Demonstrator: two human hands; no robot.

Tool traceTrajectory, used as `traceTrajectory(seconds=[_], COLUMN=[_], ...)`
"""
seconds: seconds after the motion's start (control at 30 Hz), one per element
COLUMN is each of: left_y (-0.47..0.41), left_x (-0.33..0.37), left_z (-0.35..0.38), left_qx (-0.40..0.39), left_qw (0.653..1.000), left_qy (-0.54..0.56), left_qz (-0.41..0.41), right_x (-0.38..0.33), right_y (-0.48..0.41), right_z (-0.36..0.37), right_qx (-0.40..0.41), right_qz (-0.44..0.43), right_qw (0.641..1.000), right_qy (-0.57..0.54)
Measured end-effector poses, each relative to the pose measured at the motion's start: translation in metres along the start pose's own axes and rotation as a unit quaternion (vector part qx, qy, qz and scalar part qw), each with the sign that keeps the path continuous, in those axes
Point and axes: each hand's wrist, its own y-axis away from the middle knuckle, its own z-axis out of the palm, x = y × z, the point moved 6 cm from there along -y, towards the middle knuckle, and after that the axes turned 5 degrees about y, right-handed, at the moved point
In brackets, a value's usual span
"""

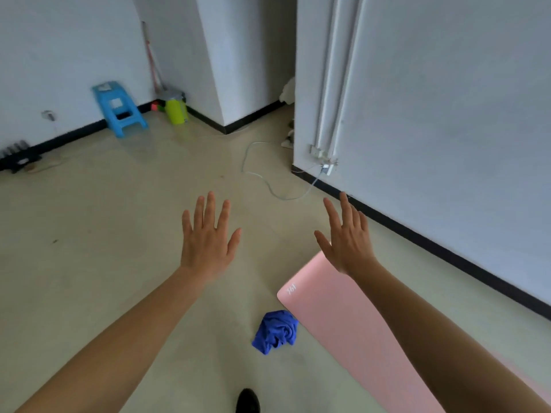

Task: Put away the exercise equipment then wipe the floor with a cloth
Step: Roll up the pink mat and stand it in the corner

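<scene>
A pink exercise mat [337, 317] lies flat on the beige floor [119, 234] at the lower right, running toward the bottom right corner. A crumpled blue cloth [275, 332] sits on the floor right beside the mat's left edge. My left hand [207, 241] is held out in the air over bare floor, fingers spread, holding nothing. My right hand [346, 239] is also spread and empty, raised above the mat's far end. My right forearm covers part of the mat.
A blue plastic stool [119, 108] stands by the far wall, with a green container [176, 110] and a broom in the corner. A light cable [268, 180] snakes across the floor to a wall socket [326, 168]. White walls close in on the right. A dark shoe [247, 400] shows at the bottom.
</scene>
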Motion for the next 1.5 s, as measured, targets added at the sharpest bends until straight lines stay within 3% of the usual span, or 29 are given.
traceTrajectory(seconds=[0.17,0.4,0.63,0.97,1.13,1.33,1.5], left_y=[-0.087,-0.143,-0.174,-0.213,-0.226,-0.230,-0.231], left_x=[0.013,0.077,0.137,0.158,0.151,0.132,0.125], left_z=[0.047,0.120,0.235,0.489,0.645,0.796,0.906], left_qx=[-0.066,-0.138,-0.207,-0.312,-0.322,-0.312,-0.351], left_qw=[0.995,0.976,0.951,0.932,0.927,0.929,0.923], left_qy=[0.029,0.040,0.018,0.063,0.081,0.194,0.146], left_qz=[0.075,0.162,0.230,0.176,0.172,0.050,0.059], right_x=[0.025,0.090,0.143,0.136,0.125,0.098,0.090], right_y=[-0.014,-0.001,-0.016,-0.019,-0.014,-0.006,-0.015], right_z=[0.024,0.071,0.189,0.432,0.572,0.717,0.813], right_qx=[-0.043,-0.099,-0.161,-0.249,-0.253,-0.256,-0.233], right_qz=[0.095,0.205,0.226,0.251,0.283,0.284,0.256], right_qw=[0.994,0.974,0.960,0.933,0.922,0.920,0.933], right_qy=[0.021,0.018,-0.020,-0.064,-0.073,-0.092,-0.098])
